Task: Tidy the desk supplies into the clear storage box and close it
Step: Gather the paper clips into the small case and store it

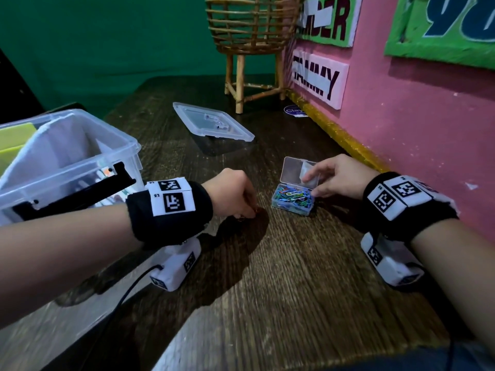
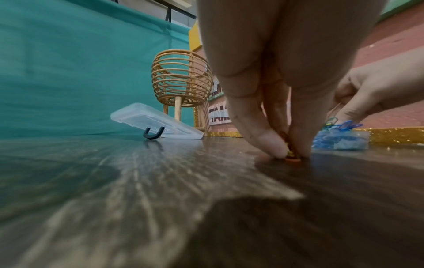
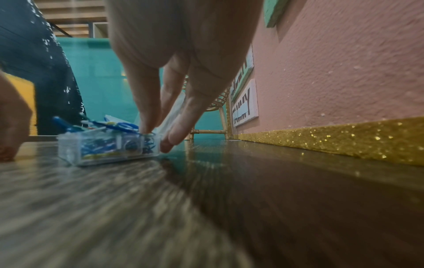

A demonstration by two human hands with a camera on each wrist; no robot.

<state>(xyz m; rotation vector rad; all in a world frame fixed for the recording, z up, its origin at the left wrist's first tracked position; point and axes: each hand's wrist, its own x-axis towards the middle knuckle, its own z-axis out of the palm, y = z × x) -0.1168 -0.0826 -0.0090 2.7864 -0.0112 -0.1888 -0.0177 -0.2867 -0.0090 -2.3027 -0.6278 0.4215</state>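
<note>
Left hand (image 1: 231,192) at frame centre pinching a small orange paper clip (image 2: 291,158) against the dark wooden desk (image 1: 267,277), right hand (image 1: 338,175) fingers clasping the small clear paper-clip case (image 1: 293,196), large clear storage box (image 1: 80,145) open at left, its flat clear lid (image 1: 211,124) lying upper centre

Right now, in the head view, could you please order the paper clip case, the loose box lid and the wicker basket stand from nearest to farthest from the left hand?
From the left hand:
1. Paper clip case, just to its right, held by the right hand.
2. Loose box lid, flat on the desk beyond.
3. Wicker basket stand, at the back by the pink wall.
</note>
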